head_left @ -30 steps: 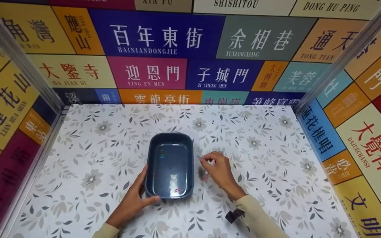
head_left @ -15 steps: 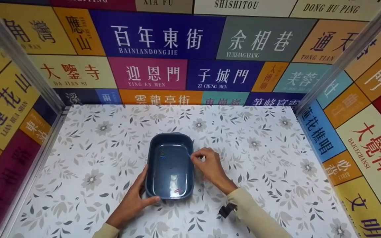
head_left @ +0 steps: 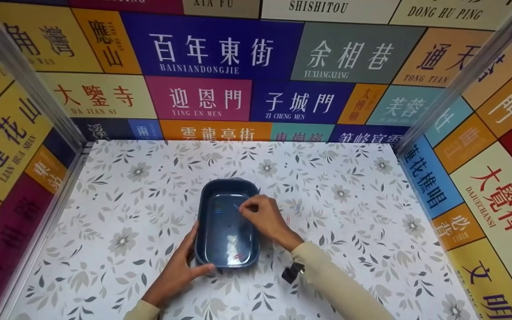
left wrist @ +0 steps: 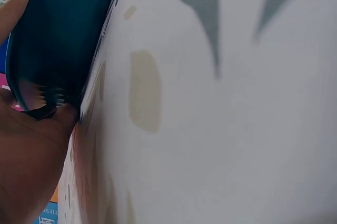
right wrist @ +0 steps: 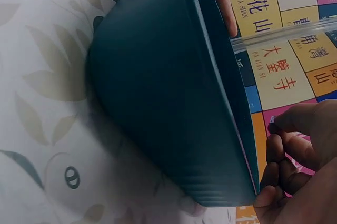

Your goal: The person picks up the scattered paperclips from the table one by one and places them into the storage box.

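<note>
we see the left hand point(head_left: 178, 269) gripping the dark blue tray point(head_left: 227, 229) beside it; over that tray, the right hand point(head_left: 265, 218) pinches a thin blue piece point(head_left: 236, 206), poking out left of its fingertips.

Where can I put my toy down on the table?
There's bare table left of the tub and left hand, and behind the tub up to the wall. It's crowded just right of the tub: the right hand is there, near a red bit and a blue bit.

Glare streaks the tray point(head_left: 225, 226); wrist views look dim.
</note>
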A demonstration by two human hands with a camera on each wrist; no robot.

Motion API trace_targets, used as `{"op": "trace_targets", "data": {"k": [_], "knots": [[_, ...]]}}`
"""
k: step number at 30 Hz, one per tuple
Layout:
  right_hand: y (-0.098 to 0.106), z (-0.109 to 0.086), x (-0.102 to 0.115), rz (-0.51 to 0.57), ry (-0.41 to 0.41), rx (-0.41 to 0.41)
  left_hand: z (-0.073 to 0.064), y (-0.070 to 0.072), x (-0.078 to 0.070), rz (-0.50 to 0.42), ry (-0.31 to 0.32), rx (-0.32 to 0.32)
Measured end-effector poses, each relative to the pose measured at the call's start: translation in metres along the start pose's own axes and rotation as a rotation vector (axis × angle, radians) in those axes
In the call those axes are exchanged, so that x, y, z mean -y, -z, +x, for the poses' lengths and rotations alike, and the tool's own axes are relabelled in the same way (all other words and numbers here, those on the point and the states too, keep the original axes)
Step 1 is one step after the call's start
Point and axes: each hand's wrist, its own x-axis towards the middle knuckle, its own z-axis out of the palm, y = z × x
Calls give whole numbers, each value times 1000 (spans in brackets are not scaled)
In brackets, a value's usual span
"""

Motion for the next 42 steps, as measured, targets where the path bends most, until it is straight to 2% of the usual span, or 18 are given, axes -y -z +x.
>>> {"op": "trace_targets", "data": {"k": [4,10,16,23,32,42], "knots": [[-4,8,7,-5,-5,41,0,0,0,-3,9,8],[-9,20,15,-80,-24,126,-1,1,1,-28,24,23],[-15,29,18,-116,-48,191,0,1,2,-14,-2,20],[-21,37,18,-129,-34,168,0,1,1,-12,8,18],[-27,46,18,-120,-74,137,-1,0,1,-21,6,19],[-33,52,9,-81,-59,167,0,0,-2,10,14,13]]}}
